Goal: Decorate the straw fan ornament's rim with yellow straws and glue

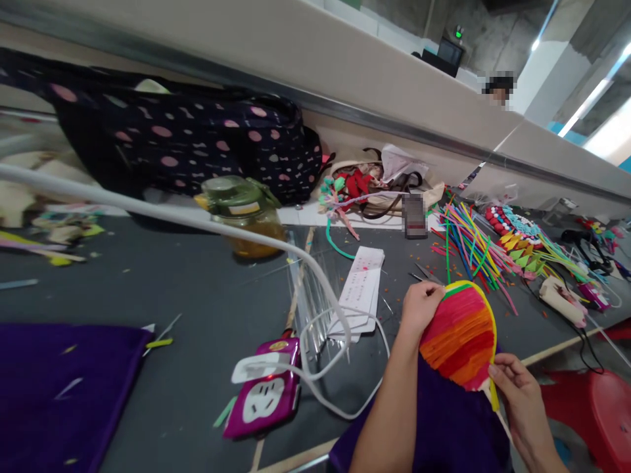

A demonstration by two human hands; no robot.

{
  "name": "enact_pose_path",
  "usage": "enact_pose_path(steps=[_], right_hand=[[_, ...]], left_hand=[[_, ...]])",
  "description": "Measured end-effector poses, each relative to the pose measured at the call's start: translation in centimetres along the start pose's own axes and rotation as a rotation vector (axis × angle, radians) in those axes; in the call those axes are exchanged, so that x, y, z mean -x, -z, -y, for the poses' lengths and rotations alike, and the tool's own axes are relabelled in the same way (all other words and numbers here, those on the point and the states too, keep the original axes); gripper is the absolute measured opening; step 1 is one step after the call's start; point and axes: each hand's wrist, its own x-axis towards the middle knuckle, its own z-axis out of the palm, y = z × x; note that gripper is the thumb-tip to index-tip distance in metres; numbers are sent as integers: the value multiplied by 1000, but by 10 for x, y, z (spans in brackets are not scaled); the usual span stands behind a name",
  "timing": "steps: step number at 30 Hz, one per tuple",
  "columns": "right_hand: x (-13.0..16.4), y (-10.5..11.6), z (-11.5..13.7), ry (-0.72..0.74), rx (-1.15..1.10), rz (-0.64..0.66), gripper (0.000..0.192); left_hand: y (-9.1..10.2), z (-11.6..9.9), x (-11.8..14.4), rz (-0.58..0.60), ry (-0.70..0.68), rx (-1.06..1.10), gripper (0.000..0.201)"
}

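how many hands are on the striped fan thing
2. The left hand presses the upper left edge of the fan; the right hand pinches its lower right edge by the handle.

Left hand [419,309] curled at two o'clock, forearm running toward six; right hand [520,387] pinching at four o'clock

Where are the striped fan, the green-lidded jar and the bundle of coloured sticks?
striped fan [458,338]: head view, middle of its orange bands.
green-lidded jar [236,196]: head view, on the green lid.
bundle of coloured sticks [468,246]: head view, middle of the bundle.
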Motion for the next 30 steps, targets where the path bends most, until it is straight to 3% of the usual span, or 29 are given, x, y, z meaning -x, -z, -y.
enact_pose_path(steps=[13, 30], right_hand=[[13, -4, 8, -182, -75, 59, 24], [13, 7, 2, -7, 137, -9, 30]], left_hand=[[-5, 2, -1, 49, 44, 123, 21], [-11, 6, -3, 40, 77, 136, 15]])
